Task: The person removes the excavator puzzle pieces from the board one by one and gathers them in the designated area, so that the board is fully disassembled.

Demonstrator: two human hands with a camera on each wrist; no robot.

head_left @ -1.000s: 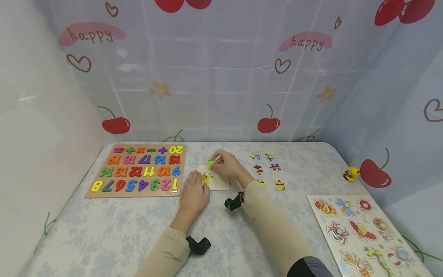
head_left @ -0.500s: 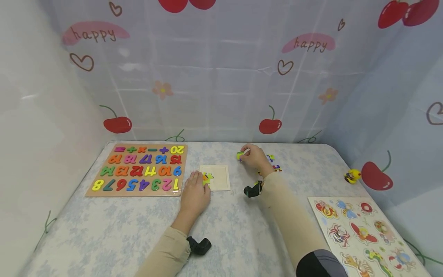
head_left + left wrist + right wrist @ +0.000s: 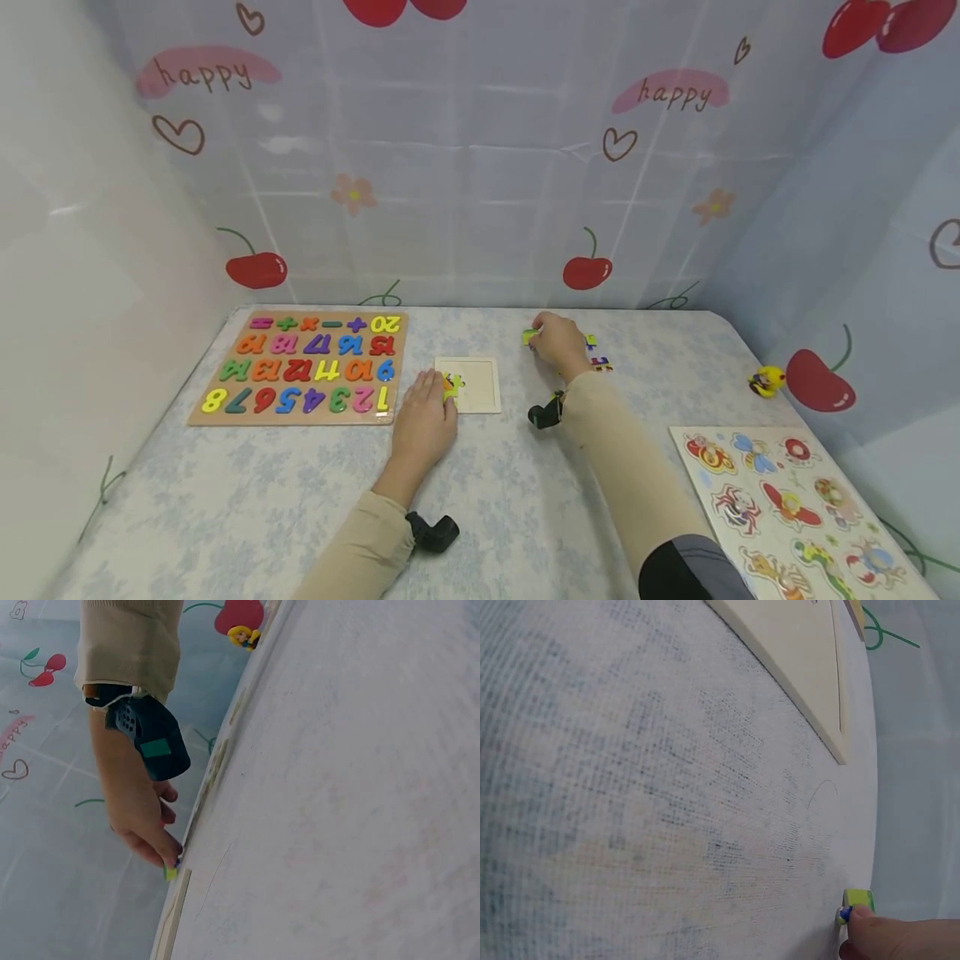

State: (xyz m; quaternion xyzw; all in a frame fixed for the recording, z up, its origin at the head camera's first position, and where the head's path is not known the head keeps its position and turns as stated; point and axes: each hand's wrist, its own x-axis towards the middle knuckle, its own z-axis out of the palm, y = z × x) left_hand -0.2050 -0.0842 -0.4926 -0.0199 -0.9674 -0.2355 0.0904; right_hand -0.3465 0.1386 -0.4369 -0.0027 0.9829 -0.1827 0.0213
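My right hand (image 3: 558,343) pinches a green jigsaw piece (image 3: 529,337) low over the far part of the table. In the right wrist view the thumb lies against this piece (image 3: 860,898), which has a blue patch. The left wrist view shows its green edge (image 3: 171,873) below the fingertips. My left hand (image 3: 425,417) rests with straight fingers over the left edge of a pale wooden puzzle tray (image 3: 480,400). Beside those fingers, a yellow-green jigsaw piece (image 3: 453,385) lies in the tray, partly covered.
Loose jigsaw pieces, one of them a striped piece (image 3: 602,364), lie around my right hand, some hidden by it. A number board (image 3: 197,417) stands at left, an insect picture board (image 3: 686,446) at front right. A yellow toy figure (image 3: 767,382) is near the right edge.
My right hand has moved from above the tray to the right, carrying the green piece to the loose pieces, then slightly further right. My left hand has stayed on the tray.
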